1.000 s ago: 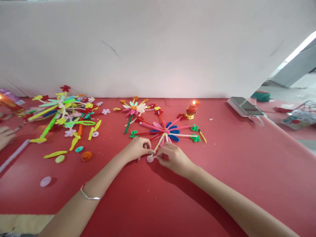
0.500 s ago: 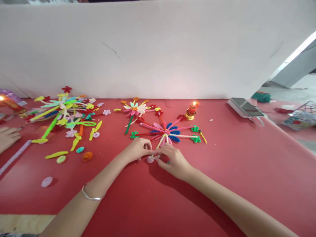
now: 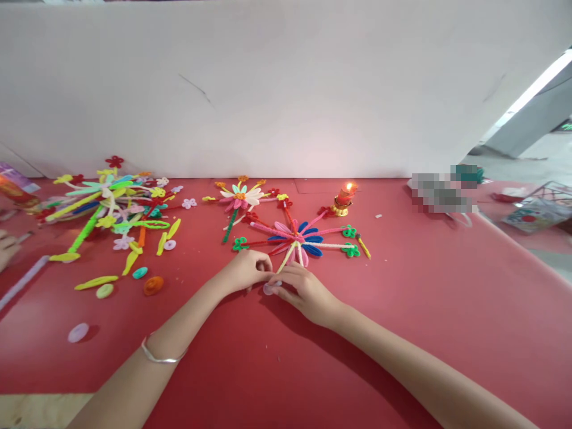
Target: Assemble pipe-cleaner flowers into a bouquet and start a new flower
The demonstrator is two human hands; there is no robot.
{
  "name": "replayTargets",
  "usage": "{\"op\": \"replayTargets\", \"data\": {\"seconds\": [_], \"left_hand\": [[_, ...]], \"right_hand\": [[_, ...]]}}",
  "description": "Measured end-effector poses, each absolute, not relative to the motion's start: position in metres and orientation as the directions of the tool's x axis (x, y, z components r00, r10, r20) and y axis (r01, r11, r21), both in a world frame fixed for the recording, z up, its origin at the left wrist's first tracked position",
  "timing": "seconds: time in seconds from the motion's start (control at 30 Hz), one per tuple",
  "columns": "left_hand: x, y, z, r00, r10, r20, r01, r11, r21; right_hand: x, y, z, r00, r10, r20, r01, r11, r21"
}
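A pipe-cleaner flower (image 3: 313,243) with pink and blue petals lies in front of me, its several arms ending in small red and green blossoms. One pale yellow stem (image 3: 283,262) runs from its centre down to my fingers. My left hand (image 3: 248,271) is closed beside the stem's lower end; what its fingertips hold is hidden. From the right, my right hand (image 3: 309,291) pinches a pale pink pipe-cleaner coil (image 3: 268,289) just below that end. The fingertips of both hands meet there.
Behind stands a lit red candle (image 3: 346,196) with a gold base. A white-and-pink flower (image 3: 241,196) and a heap of pipe-cleaner flowers (image 3: 102,199) lie left, with loose coils (image 3: 153,285) nearer. Another person's hand (image 3: 5,247) is far left. A white board (image 3: 286,89) rises behind.
My right hand has shifted slightly left, covering more of the pale pink coil. The whole view has moved a little. The other person's hand at far left has drawn further out of view.
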State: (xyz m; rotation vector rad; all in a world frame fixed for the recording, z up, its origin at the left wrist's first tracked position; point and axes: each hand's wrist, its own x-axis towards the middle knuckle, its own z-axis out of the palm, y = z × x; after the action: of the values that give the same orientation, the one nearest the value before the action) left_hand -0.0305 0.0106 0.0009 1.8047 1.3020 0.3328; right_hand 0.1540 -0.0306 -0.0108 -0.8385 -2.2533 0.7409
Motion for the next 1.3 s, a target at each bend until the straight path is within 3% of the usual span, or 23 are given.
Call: {"op": "replayTargets", "data": {"seconds": [0.17,0.73,1.1,1.3], "left_hand": [[-0.032,0.013,0.000,0.429,0.849,-0.309,0.646,-0.049,0.762],[-0.033,0.011,0.000,0.442,0.853,-0.278,0.649,-0.091,0.755],[-0.031,0.008,0.004,0.440,0.854,-0.278,0.668,-0.104,0.737],[-0.031,0.009,0.003,0.455,0.857,-0.242,0.670,-0.151,0.727]], "right_hand": [[0.154,-0.029,-0.014,-0.633,0.687,0.356,0.389,0.681,-0.621],[0.145,-0.022,-0.026,-0.469,0.825,0.315,0.558,0.553,-0.618],[0.146,-0.024,-0.021,-0.475,0.848,0.237,0.525,0.489,-0.697],[0.150,-0.026,-0.014,-0.563,0.806,0.181,0.358,0.435,-0.826]]}}
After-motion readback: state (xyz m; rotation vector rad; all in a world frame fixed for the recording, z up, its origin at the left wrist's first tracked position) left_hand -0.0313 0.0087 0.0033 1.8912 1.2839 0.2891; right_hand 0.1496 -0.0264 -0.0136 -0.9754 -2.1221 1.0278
